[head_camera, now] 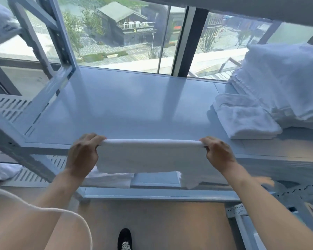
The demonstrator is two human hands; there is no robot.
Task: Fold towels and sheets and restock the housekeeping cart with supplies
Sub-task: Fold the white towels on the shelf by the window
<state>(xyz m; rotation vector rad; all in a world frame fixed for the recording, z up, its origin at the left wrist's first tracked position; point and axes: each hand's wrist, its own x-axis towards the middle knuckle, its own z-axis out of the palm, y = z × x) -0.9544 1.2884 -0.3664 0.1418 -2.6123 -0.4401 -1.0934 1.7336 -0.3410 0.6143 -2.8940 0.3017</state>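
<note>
A white towel (148, 156) hangs folded in front of me, just before the front edge of a pale grey shelf (126, 109). My left hand (84, 152) grips its top left corner with curled fingers. At the top right corner my right hand (218, 153) holds it the same way. The top fold is stretched straight between both hands, and the lower edge hangs down over the shelf's rim.
A folded white towel (242, 118) lies on the shelf at the right, beside a tall stack of white linen (285, 83). More white cloth (114, 179) sits on the level below. A metal rack frame (43, 56) rises at the left. A window is behind.
</note>
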